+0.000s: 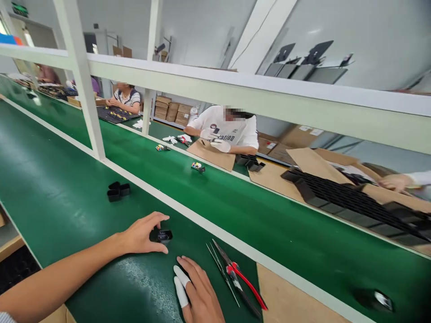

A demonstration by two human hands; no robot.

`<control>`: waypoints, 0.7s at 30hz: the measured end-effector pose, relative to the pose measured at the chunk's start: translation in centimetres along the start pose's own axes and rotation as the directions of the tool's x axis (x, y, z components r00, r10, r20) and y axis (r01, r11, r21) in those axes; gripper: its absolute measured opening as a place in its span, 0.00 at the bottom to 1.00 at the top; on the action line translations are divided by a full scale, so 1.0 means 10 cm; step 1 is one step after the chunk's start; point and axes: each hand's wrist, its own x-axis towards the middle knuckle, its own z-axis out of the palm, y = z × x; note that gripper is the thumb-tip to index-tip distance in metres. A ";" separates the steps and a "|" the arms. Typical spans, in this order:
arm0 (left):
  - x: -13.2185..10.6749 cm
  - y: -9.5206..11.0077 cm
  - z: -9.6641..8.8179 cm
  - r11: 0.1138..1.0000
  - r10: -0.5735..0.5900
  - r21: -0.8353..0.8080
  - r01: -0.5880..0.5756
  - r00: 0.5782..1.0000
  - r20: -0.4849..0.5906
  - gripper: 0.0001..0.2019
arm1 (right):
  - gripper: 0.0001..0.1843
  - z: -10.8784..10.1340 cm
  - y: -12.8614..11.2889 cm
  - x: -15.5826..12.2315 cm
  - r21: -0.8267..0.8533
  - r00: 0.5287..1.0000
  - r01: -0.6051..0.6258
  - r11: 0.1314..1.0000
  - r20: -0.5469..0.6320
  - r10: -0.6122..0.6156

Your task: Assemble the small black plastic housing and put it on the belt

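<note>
My left hand [143,233] reaches across the green work surface [67,202] and pinches a small black plastic part [164,236] between thumb and fingers. Close to the bottom edge, my right hand [198,294] lies flat on the green mat, fingers stretched out, with white finger cots on two fingers; it holds nothing. Just right of that hand lie red-handled cutters [240,280] and thin tweezers [220,271].
A pair of black plastic parts [117,191] sits to the left. A white rail [202,224] divides my bench from the green conveyor belt [269,215], which carries small parts [198,167]. Across it, people work at cardboard and black trays [350,197]. Brown cardboard [289,300] lies at my right.
</note>
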 end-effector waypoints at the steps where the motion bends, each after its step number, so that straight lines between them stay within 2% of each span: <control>1: -0.01 0.01 0.01 1.000 0.009 -0.001 -0.009 1.000 0.008 0.43 | 0.23 0.00 -0.02 0.00 0.003 1.000 -0.016 1.000 0.013 0.016; 4: -0.04 0.06 0.04 0.999 0.034 -0.007 -0.034 0.999 0.025 0.40 | 0.22 -0.01 -0.06 -0.03 0.004 0.999 -0.040 0.999 0.037 0.040; 9: -0.08 0.14 0.06 0.999 0.038 -0.032 -0.035 0.995 0.090 0.42 | 0.20 -0.03 -0.08 -0.06 0.024 0.997 -0.055 0.998 0.062 0.053; 14: -0.10 0.12 0.06 0.999 0.039 -0.025 -0.036 0.990 0.135 0.39 | 0.21 -0.05 -0.07 -0.04 0.045 0.996 -0.069 0.997 0.059 0.066; 18: -0.06 0.11 0.05 0.997 0.074 -0.010 -0.073 0.991 0.115 0.32 | 0.21 -0.02 -0.02 -0.05 0.107 0.997 -0.066 0.992 0.048 0.061; 20: -0.03 0.12 0.06 0.989 0.147 -0.021 -0.145 0.986 0.075 0.30 | 0.22 0.02 0.00 -0.08 0.135 0.995 -0.093 0.986 0.043 0.088; 21: -0.01 0.13 0.07 0.981 0.192 -0.024 -0.191 0.980 0.048 0.30 | 0.23 0.04 0.00 -0.09 0.136 0.989 -0.147 0.980 0.033 0.144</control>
